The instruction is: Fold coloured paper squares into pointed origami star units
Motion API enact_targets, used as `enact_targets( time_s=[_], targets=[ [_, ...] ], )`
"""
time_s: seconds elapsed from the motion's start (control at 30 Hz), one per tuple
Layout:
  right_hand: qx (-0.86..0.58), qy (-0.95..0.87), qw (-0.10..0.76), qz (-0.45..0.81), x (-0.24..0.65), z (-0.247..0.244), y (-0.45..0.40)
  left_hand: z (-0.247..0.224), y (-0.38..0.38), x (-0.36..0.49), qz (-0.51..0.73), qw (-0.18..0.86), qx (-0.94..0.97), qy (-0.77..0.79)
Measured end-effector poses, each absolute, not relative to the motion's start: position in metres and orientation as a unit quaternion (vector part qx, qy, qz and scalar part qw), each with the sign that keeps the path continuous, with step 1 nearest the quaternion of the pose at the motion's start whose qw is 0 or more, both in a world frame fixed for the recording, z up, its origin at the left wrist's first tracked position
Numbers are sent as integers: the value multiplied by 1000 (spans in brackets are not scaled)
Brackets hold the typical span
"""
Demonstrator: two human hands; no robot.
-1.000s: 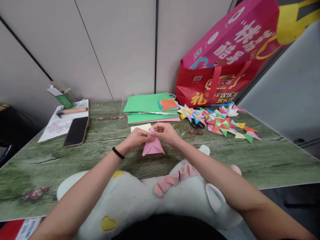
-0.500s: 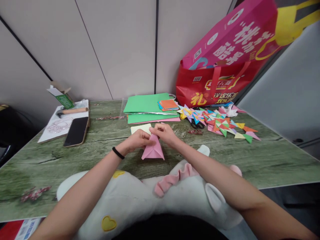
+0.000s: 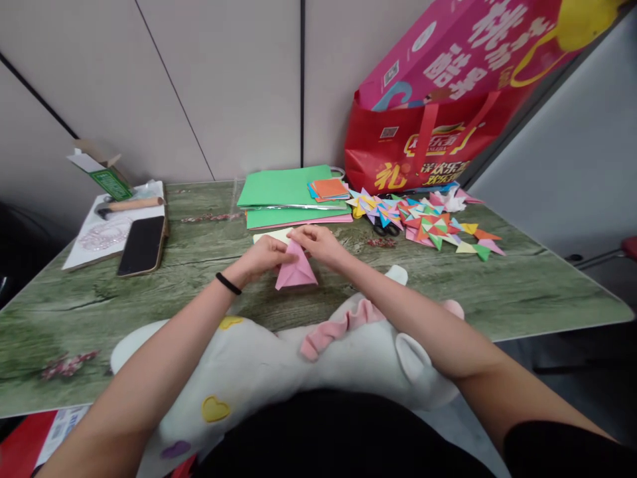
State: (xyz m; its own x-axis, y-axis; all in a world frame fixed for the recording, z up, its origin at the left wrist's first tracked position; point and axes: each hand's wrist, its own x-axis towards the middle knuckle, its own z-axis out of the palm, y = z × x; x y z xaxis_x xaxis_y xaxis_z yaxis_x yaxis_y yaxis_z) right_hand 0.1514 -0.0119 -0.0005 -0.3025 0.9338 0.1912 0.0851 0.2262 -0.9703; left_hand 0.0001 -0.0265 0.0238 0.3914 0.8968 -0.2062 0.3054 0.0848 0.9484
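A piece of pink origami paper [image 3: 297, 271], folded to a narrow top and a wide lower edge, hangs between my hands above the table. My left hand [image 3: 266, 257] pinches its left side, a black band round the wrist. At the top, my right hand [image 3: 318, 244] pinches the paper's narrow end, its fingers curled. Just behind the hands lies a pale yellow paper [image 3: 266, 236], partly covered by them. A white plush toy [image 3: 269, 362] with a pink ruffle rests against me under my forearms.
Green paper sheets [image 3: 283, 188] with small coloured squares [image 3: 330, 190] lie at the back. To the right are folded paper pieces [image 3: 435, 222], scissors [image 3: 387, 228] and a red bag [image 3: 383, 149]. At left are a phone [image 3: 142, 245], a hammer [image 3: 130, 206] and a green box [image 3: 112, 180].
The whole view has shifted, so the table and things sit higher in the picture. Both hands still pinch the pink paper, which is turned slightly.
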Motion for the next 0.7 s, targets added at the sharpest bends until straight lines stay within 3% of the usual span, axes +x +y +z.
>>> enact_targets(
  time_s=[0.17, 0.7],
  targets=[
    [-408, -647, 431, 479, 157, -3, -9, 22, -22, 0, 352, 545, 555, 520],
    [-432, -683, 394, 439, 157, 0, -10, 23, -23, -3, 401, 582, 505, 496]
  ],
)
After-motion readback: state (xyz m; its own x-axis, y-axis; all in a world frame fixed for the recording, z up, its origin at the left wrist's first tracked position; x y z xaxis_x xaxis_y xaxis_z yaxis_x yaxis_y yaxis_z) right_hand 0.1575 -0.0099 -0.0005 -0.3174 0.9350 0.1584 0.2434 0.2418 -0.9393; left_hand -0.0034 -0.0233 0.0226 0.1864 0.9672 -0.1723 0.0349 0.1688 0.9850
